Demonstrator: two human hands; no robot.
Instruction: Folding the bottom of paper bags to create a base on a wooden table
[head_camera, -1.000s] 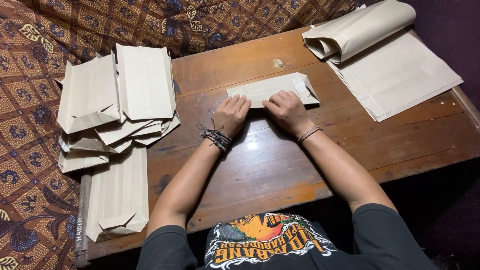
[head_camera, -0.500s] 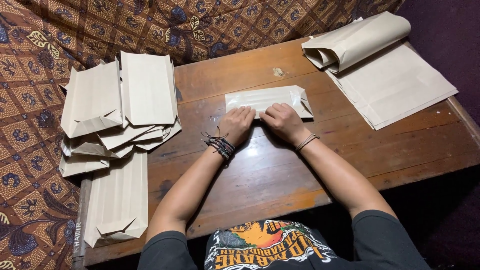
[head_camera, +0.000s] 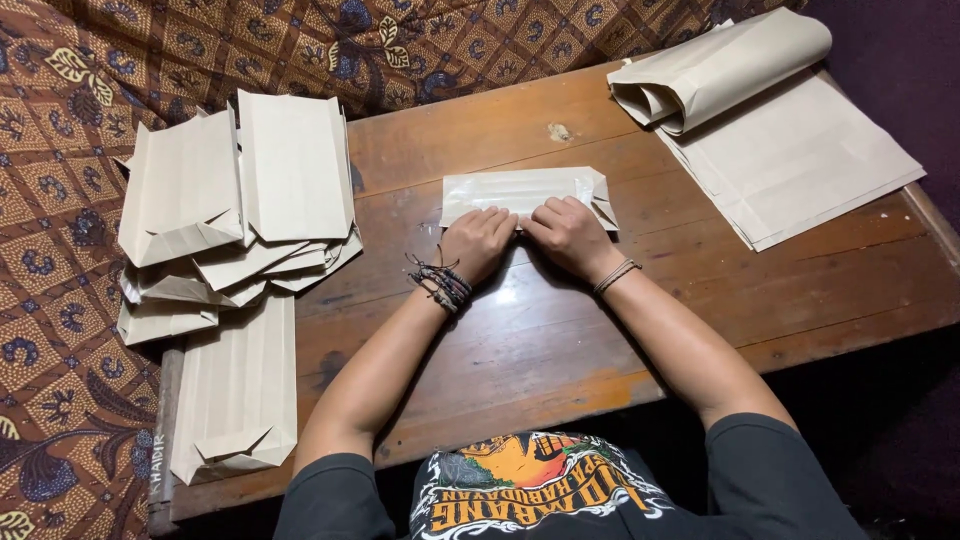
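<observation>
Both our hands, left hand (head_camera: 480, 240) and right hand (head_camera: 567, 232), press flat with fingers curled on the folded paper bag (head_camera: 520, 192) near the table's (head_camera: 560, 330) far edge, grasping nothing.

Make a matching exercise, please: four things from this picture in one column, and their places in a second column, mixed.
Things:
1. folded paper bag
2. pile of finished bags
3. flat paper sheets
4. beaded bracelets

Places:
A. far right corner of the table
B. left wrist
C. under the fingers of both hands, table middle
D. left table edge, partly on the patterned cloth

Pairs: 1-C, 2-D, 3-A, 4-B
</observation>
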